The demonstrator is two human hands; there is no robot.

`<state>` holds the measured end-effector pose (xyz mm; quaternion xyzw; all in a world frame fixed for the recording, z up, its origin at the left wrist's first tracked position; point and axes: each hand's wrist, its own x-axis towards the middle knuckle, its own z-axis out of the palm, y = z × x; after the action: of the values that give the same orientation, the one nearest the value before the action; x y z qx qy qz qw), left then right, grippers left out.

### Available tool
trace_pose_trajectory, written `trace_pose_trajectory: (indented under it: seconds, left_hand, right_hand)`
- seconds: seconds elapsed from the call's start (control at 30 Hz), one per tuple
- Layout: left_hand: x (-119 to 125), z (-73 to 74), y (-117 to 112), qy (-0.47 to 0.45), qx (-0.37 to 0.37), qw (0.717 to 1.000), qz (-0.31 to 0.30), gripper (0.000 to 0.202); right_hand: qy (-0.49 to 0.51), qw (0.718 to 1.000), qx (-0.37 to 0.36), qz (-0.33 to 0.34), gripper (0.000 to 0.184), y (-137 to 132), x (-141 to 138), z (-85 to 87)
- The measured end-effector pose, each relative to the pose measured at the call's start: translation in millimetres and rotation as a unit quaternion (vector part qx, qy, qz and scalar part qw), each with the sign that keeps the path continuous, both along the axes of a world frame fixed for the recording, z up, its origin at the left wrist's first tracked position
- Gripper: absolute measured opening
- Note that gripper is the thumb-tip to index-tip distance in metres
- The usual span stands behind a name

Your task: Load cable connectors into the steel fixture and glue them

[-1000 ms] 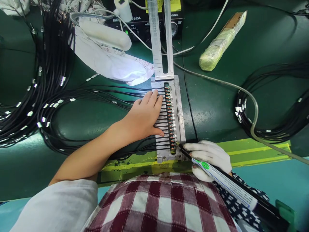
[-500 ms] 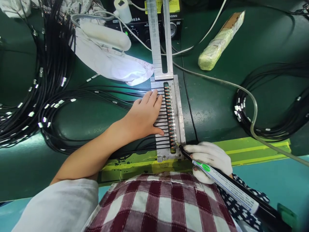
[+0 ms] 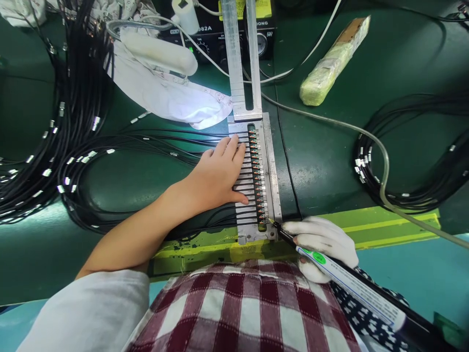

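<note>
At the near end of the metal jig (image 3: 273,161), mid green desk (image 3: 322,156), the tip of the pen tool (image 3: 351,283) touches the last slot of the terminal row (image 3: 256,171). Going by that, work is at the row's end nearest the person. Can't tell if the slots further up are done, as all terminals look alike.

L hand (image 3: 216,176): flat, palm down, fingers straight, pressing the black cables (image 3: 154,142) where they enter the jig; grips nothing.

R hand (image 3: 322,239): white glove, closed round the pen tool like a pencil, just right of the jig's near corner.

The row sits btwn both hands: L touching its left side, R at its near end.
</note>
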<state>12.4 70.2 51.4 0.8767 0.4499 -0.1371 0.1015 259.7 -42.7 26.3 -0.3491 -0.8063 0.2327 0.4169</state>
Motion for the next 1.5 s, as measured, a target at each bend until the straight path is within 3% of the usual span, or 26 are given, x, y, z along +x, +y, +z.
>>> trace_pose_trajectory:
  seconds: [0.33, 1.5]
  left_hand:
    - [1.2, 0.9, 0.1, 0.006, 0.003, 1.000, 0.000, 0.112]
    - [1.2, 1.0, 0.7, 0.014, -0.001, 1.000, -0.001, 0.115]
  right_hand:
    - [-0.011, 1.000, -0.010, -0.001, 0.014, -1.9, -2.1, -8.6]
    - [-0.002, 1.000, -0.014, 0.011, 0.012, -4.5, -0.4, -9.0]
